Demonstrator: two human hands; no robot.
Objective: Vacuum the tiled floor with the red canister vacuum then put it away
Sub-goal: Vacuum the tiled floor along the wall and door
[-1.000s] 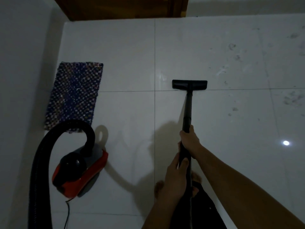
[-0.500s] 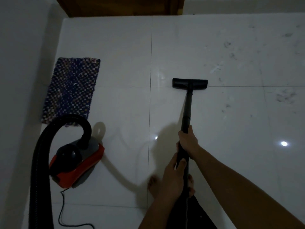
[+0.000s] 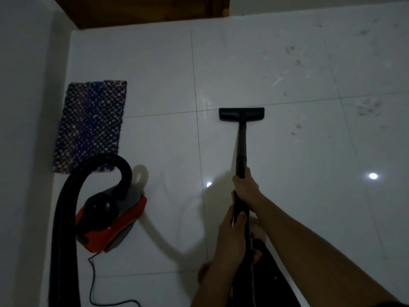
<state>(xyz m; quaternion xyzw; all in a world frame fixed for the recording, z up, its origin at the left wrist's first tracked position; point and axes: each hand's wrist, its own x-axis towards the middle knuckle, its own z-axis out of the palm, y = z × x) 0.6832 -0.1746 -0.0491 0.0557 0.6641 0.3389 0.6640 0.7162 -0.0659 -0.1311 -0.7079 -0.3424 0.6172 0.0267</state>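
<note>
A dark blue woven mat [image 3: 93, 125] with small pale checks lies flat, well to the left of the fingers [image 3: 247, 177] and farther ahead, one long side near the white wall [image 3: 24, 107]. A brown wooden door [image 3: 143, 9] is far ahead of them, to the left. A round light reflection [image 3: 373, 176] shines well to their right.

The right hand [image 3: 245, 187] grips the slim black vacuum wand [image 3: 241, 147] farther out, its bare forearm [image 3: 309, 244] stretching in from the near right. The left hand [image 3: 230, 238] holds the wand nearer, thumb seemingly laid along it in the dim light.
</note>
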